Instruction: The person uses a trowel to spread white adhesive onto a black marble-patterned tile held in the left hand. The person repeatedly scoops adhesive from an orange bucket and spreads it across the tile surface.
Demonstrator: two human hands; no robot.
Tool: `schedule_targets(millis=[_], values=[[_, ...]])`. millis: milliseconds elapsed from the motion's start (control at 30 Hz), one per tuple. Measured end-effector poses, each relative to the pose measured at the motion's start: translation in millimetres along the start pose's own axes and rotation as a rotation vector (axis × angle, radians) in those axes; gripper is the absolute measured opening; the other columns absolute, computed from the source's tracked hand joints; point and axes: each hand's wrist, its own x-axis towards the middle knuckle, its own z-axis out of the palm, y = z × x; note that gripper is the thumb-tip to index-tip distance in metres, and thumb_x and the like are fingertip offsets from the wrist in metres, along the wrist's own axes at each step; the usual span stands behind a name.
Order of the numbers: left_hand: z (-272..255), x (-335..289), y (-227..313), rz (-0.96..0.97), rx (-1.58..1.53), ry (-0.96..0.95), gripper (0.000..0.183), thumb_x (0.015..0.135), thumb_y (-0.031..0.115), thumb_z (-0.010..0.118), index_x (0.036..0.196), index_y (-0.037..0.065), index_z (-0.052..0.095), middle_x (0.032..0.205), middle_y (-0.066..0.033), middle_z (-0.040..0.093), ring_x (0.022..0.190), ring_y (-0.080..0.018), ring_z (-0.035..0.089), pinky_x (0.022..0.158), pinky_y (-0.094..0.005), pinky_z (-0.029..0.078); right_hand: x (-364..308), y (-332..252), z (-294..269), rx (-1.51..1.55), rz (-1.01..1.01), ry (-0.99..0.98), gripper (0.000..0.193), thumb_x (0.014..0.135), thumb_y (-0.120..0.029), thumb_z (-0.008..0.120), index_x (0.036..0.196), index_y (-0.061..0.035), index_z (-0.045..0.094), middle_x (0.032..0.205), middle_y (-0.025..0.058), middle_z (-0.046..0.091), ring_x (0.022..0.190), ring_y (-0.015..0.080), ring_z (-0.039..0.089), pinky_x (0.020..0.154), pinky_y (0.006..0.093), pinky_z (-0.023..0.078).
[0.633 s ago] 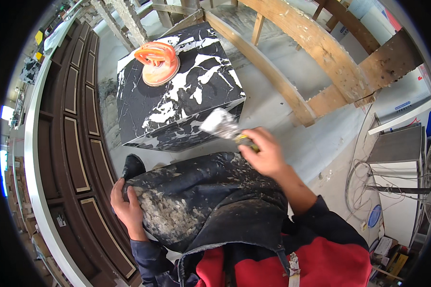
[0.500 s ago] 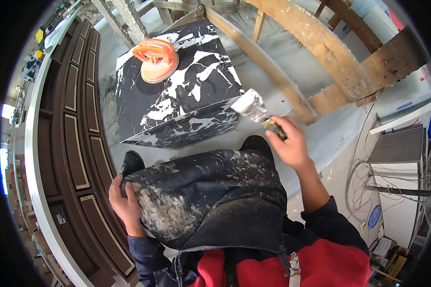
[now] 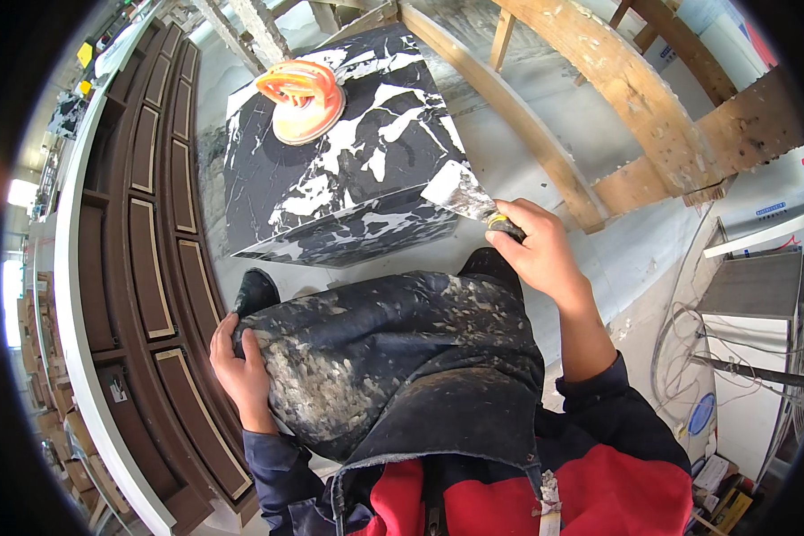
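Observation:
In my right hand (image 3: pixel 545 255) is a putty knife (image 3: pixel 456 190) with a dark and yellow handle; its broad, smeared metal blade points left, at the right front edge of a black-and-white marbled block (image 3: pixel 384 156). Whether blade and edge touch is hard to tell. My left hand (image 3: pixel 239 371) holds nothing and rests on my left knee, thumb apart from the fingers, over a stained black apron (image 3: pixel 330 380). An orange suction lifter (image 3: pixel 311 123) sits on the block's top, touched by neither hand.
Brown panelled woodwork (image 3: pixel 165 295) with a white edge runs along the left. Wooden beams (image 3: pixel 616 80) form a frame at the far right. A grey-topped white cabinet (image 3: pixel 750 286) with tangled cables stands at the right. My boot (image 3: pixel 257 291) is close to the block's near left corner.
My right hand has turned the putty knife, and its blade has come lower and further left against the block's edge in view. My left hand stays on the knee. The whole view has shifted slightly.

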Motion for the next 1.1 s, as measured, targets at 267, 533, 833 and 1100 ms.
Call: schedule_targets(millis=[267, 533, 833, 1100], values=[[-1, -1, 1, -0.001, 0.005, 0.003, 0.033, 0.097, 0.017, 0.069, 0.126, 0.0, 0.071, 0.129, -0.0209, 0.071, 0.122, -0.0392, 0.066, 0.109, -0.0459, 0.048, 22, -38, 73, 0.032, -0.167, -0.072, 0.032, 0.094, -0.013, 0.071, 0.125, -0.0067, 0.067, 0.097, 0.0142, 0.067, 0.08, 0.0368, 0.069, 0.07, 0.0472, 0.056], [1, 0, 0, -0.005, -0.027, 0.004, 0.033, 0.096, 0.014, 0.069, 0.125, -0.002, 0.071, 0.128, -0.0219, 0.072, 0.122, -0.0393, 0.066, 0.109, -0.0452, 0.049, 19, -66, 119, 0.257, -0.188, -0.117, 0.036, 0.093, -0.013, 0.076, 0.126, -0.0019, 0.068, 0.105, 0.0166, 0.071, 0.087, 0.0374, 0.072, 0.074, 0.0433, 0.058], [-5, -1, 4, 0.001, 0.023, 0.005, 0.032, 0.097, 0.014, 0.069, 0.126, 0.0, 0.071, 0.13, -0.0188, 0.071, 0.125, -0.0378, 0.064, 0.11, -0.0454, 0.047, 11, -43, -29, 0.009, -0.141, -0.06, 0.04, 0.089, 0.003, 0.066, 0.128, -0.0021, 0.073, 0.096, 0.0115, 0.065, 0.084, 0.0258, 0.064, 0.076, 0.0364, 0.052], [1, 8, 15, 0.012, 0.025, -0.002, 0.031, 0.096, 0.013, 0.07, 0.124, -0.001, 0.072, 0.128, -0.0191, 0.072, 0.123, -0.0383, 0.065, 0.109, -0.046, 0.048, 38, -29, -57, -0.395, -0.29, -0.113, 0.049, 0.085, 0.012, 0.065, 0.128, -0.009, 0.075, 0.109, 0.0108, 0.064, 0.094, 0.029, 0.066, 0.083, 0.0373, 0.053]])
